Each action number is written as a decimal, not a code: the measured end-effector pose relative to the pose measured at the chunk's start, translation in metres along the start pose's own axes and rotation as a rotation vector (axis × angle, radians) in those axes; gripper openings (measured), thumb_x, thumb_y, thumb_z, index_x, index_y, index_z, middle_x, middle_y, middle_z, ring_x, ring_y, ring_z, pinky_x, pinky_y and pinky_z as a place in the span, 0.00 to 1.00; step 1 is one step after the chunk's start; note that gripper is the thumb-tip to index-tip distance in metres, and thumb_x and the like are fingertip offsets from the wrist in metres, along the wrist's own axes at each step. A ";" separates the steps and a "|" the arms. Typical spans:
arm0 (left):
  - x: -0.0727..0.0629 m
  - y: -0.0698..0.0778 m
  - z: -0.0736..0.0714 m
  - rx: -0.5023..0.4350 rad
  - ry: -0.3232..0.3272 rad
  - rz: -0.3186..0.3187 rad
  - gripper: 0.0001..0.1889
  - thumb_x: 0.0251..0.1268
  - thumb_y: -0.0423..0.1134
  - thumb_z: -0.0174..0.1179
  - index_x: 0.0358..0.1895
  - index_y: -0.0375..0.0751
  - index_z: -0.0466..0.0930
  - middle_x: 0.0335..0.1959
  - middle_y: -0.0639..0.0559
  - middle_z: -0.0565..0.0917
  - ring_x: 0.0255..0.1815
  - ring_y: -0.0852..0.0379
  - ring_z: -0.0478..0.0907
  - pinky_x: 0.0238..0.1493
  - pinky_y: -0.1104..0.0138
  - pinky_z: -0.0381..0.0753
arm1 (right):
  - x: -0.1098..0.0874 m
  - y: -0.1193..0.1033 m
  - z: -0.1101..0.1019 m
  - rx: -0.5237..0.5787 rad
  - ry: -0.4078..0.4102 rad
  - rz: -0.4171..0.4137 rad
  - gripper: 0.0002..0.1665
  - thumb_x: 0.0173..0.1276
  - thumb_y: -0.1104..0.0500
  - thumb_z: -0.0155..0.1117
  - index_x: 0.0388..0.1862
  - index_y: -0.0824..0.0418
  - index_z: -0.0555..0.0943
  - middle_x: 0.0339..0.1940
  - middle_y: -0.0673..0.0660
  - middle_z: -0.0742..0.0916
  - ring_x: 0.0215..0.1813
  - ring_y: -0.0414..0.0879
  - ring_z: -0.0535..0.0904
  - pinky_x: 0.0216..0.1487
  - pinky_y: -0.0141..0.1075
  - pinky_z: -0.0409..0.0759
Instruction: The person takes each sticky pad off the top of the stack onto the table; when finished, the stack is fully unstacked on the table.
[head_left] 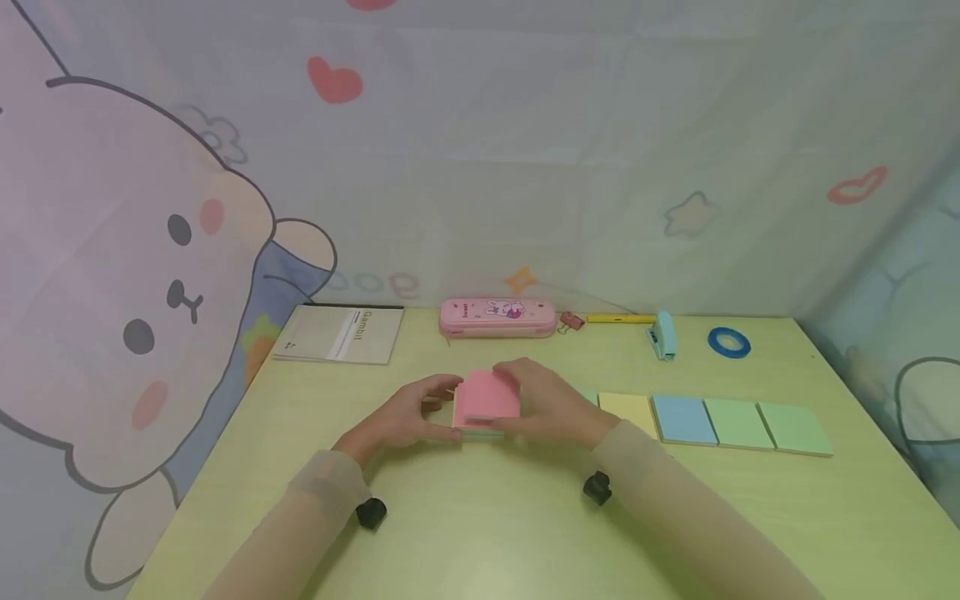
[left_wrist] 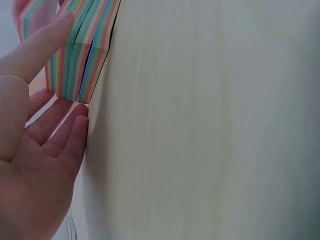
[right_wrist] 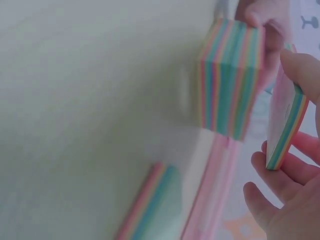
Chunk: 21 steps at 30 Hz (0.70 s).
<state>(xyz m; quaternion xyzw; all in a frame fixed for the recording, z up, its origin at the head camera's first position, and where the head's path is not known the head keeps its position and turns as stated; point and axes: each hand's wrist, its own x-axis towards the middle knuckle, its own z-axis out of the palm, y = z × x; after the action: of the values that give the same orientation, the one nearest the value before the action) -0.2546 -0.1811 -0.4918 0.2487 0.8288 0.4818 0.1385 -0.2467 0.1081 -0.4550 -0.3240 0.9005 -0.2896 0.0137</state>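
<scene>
Here, on the pale table, the left hand holds a stack of sticky-note pads between thumb and fingers; the right hand pinches one pink pad just above it.

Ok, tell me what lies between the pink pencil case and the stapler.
In the head view: a red binder clip, then a yellow pen or pencil.

Head view looks down; closer wrist views share the pad stack.
</scene>
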 end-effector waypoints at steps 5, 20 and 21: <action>0.000 0.000 0.000 0.011 -0.006 -0.003 0.45 0.58 0.43 0.80 0.77 0.39 0.68 0.72 0.43 0.76 0.72 0.43 0.74 0.75 0.49 0.71 | -0.020 0.004 -0.021 0.058 0.045 0.064 0.52 0.59 0.33 0.80 0.75 0.55 0.72 0.65 0.44 0.80 0.65 0.41 0.76 0.70 0.45 0.77; 0.002 -0.003 0.000 0.005 -0.010 -0.024 0.44 0.56 0.44 0.82 0.76 0.44 0.70 0.71 0.46 0.77 0.73 0.44 0.73 0.77 0.50 0.69 | -0.106 0.035 -0.043 -0.077 0.020 -0.034 0.34 0.61 0.46 0.83 0.63 0.52 0.80 0.63 0.47 0.82 0.66 0.48 0.75 0.68 0.52 0.77; 0.002 -0.004 0.000 0.007 -0.011 -0.023 0.44 0.56 0.44 0.82 0.76 0.44 0.70 0.71 0.46 0.77 0.73 0.44 0.73 0.77 0.50 0.69 | -0.111 0.035 -0.042 -0.087 0.014 -0.030 0.34 0.61 0.46 0.83 0.62 0.52 0.80 0.62 0.46 0.82 0.66 0.48 0.74 0.68 0.52 0.77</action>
<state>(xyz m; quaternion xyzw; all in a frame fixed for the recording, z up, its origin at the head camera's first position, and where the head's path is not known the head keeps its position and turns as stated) -0.2573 -0.1817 -0.4950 0.2422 0.8326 0.4759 0.1475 -0.1879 0.2174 -0.4574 -0.3359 0.9074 -0.2525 -0.0109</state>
